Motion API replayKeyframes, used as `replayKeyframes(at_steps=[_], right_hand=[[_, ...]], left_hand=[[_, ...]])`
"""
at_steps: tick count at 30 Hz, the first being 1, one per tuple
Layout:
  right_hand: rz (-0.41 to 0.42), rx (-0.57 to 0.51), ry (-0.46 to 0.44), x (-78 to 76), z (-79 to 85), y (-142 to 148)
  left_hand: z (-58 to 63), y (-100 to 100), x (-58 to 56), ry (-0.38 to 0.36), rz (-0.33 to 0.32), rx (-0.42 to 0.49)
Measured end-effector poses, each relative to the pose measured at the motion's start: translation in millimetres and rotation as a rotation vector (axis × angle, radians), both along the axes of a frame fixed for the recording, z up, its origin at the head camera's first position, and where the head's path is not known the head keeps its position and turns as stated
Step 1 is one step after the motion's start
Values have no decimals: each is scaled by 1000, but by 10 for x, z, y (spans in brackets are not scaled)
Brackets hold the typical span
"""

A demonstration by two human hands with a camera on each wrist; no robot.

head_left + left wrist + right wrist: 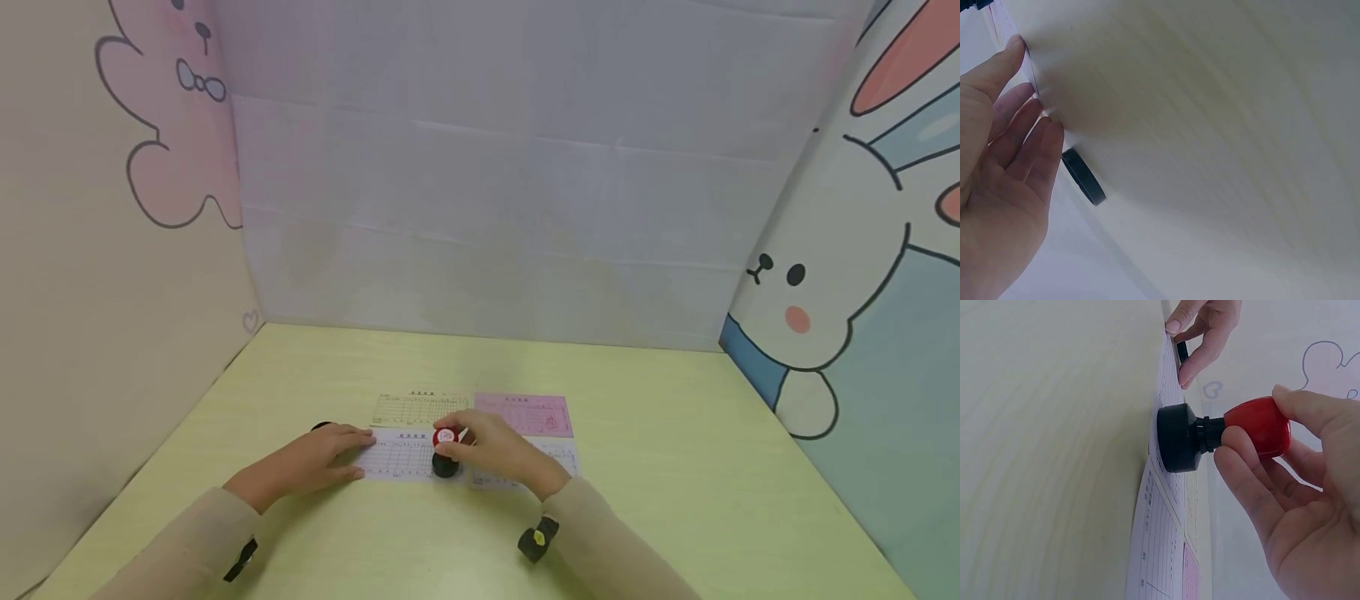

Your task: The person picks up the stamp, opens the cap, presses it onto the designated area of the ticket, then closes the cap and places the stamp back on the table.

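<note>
My right hand [480, 446] grips a stamp with a red knob [1259, 425] and a round black base [1175, 437]; the base is pressed flat on a white printed form [401, 458]. In the head view the stamp [445, 450] stands upright at the form's right end. My left hand [330, 454] lies flat with straight fingers on the form's left edge; its fingertips [1175, 328] show in the right wrist view. A small black disc [1084, 177] lies on the table just beyond the left hand's fingers [1035, 147].
Three more forms lie around: a yellowish one [416, 408] behind, a pink one [528, 414] at the back right, a white one [558, 454] under my right wrist. The pale green table [675, 467] is walled by cartoon panels left, right and a white sheet behind.
</note>
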State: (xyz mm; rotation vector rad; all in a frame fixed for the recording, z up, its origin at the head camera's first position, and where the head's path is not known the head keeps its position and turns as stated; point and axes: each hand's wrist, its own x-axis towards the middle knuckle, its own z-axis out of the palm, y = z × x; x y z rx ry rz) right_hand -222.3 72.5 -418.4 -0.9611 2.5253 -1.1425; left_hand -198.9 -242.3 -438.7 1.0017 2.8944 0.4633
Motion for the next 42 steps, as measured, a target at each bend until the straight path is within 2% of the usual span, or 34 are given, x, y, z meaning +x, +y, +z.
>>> replayKeyframes(at_steps=[13, 18, 29, 42], right_hand=[[3, -28, 18, 14, -21, 12], [28, -26, 42, 8, -14, 31], [-16, 1, 64, 1, 148, 220], [-16, -69, 83, 3, 282, 513]], left_hand=[[-28, -24, 12, 18, 2, 1], [-24, -27, 19, 15, 9, 1], [-3, -20, 6, 6, 15, 6], [-40, -46, -30, 16, 9, 9]])
